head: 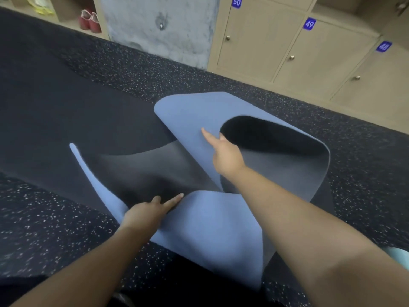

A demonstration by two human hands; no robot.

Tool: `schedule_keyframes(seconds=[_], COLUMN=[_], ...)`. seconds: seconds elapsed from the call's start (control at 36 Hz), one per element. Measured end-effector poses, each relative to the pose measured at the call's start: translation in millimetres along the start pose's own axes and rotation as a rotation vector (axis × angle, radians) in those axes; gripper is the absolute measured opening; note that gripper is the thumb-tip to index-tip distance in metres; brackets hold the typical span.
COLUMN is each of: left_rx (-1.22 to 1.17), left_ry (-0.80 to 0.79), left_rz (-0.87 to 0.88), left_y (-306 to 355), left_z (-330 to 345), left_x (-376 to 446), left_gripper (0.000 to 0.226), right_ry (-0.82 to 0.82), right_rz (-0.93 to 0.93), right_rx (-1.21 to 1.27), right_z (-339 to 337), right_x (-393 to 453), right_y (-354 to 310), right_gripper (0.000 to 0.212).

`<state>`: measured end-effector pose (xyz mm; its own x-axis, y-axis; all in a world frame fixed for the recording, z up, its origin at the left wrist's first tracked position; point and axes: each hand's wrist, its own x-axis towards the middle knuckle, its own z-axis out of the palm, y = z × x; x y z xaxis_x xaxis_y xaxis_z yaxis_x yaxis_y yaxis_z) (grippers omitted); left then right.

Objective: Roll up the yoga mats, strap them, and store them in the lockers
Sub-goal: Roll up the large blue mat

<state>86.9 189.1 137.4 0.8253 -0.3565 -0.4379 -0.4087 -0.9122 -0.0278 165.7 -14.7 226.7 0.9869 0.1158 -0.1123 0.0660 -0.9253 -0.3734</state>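
The blue mat (210, 222) lies on the floor (365, 140) with its long side running from near to far left, and the right hand (225, 154) holds its curled far end while the left hand (143, 212) holds the near edge.

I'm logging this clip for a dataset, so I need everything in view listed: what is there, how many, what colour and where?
yoga mat: one, blue on one side and dark grey on the other, loosely curled on the floor at centre.
floor: dark with pale speckles, all around the mat.
lockers: closed tan doors at upper right; blue tags 50, 49 and one blurred.
open cubbies: tan, upper left.
shoes: one red pair, in a cubby.
yellow item: one, in a cubby; cannot tell what.
concrete pillar: one, grey, top centre.
pale blue object: one, right edge, mostly cut off.
left hand: holds the mat's near edge.
right hand: holds the raised fold.
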Motion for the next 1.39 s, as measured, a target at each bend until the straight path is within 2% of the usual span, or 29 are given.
schedule_keyframes(seconds=[0.11,0.22,0.25,0.31,0.36,0.42,0.5,0.58,0.69,0.75,0.83,0.89,1.08,1.22,1.39], left_rx=[0.03,0.089,0.075,0.135,0.15,0.057,-0.148,-0.302,-0.347,-0.406,-0.429,-0.406,-0.394,-0.435,-0.446], left_ry=[0.049,0.098,0.126,0.254,0.309,0.221,0.165,0.162,0.177,0.219,0.286,0.355,0.292,0.201,0.025], left_rz=[-0.042,0.013,0.026,0.056,0.085,0.004,-0.098,-0.119,-0.164,-0.198,-0.261,-0.312,-0.494,-0.583,-0.613], left_y=[-14,-12,-14,-20,-27,-31,-36,-41,-54,-59,-68,-76,-115,-142,-159], left_z=[-8,5,9,21,29,31,35,40,54,61,71,80,99,112,136], left_x=[-17,-15,-12,0,8,11,15,23,42,55,77,90,135,159,181], left_gripper=[0.098,0.093,0.087,0.061,0.05,0.042,0.065,0.085,0.098,0.091,0.06,0.057,0.055,0.062,0.08], right_ry=[-0.014,0.046,0.056,0.074,0.101,0.131,0.133,0.112,0.029,0.003,-0.009,-0.007,-0.062,0.067,0.164], right_rz=[-0.115,-0.043,-0.01,0.061,0.135,0.2,0.291,0.352,0.399,0.415,0.481,0.509,0.581,0.701,0.737], right_rx=[-0.083,-0.027,-0.007,0.05,0.115,0.18,0.228,0.234,0.222,0.25,0.358,0.411,0.525,0.579,0.625], right_z=[-4,0,1,3,7,13,27,42,67,80,100,114,154,173,204], right_x=[5,1,-2,-10,-18,-23,-30,-32,-29,-28,-24,-20,-7,3,8], right_y=[-20,-16,-13,-3,10,25,44,58,74,78,79,80,90,97,103], right_gripper=[0.08,0.081,0.08,0.077,0.075,0.074,0.074,0.075,0.071,0.071,0.076,0.078,0.078,0.078,0.075])
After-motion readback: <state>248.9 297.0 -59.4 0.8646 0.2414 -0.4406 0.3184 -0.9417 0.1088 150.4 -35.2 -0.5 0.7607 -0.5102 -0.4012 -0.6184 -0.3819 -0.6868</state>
